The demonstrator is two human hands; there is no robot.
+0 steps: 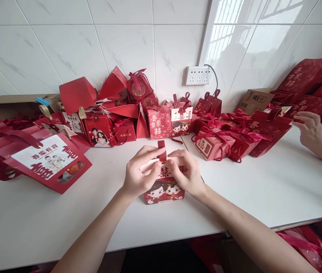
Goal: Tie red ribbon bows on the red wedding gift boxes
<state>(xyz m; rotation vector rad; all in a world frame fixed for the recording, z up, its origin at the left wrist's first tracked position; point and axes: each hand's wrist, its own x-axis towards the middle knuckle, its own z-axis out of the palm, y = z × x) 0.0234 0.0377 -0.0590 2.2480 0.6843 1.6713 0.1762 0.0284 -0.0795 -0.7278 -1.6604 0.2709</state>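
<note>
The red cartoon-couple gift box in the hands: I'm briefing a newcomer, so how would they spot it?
Find the white table, then its near middle. There the left hand and right hand hold the red cartoon-couple gift box by its top. Unlike the similar box behind, it is held.

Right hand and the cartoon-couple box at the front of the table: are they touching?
Touching. The head view shows the right hand at the top of the cartoon-couple box, its thumb against the upper front panel.
</note>
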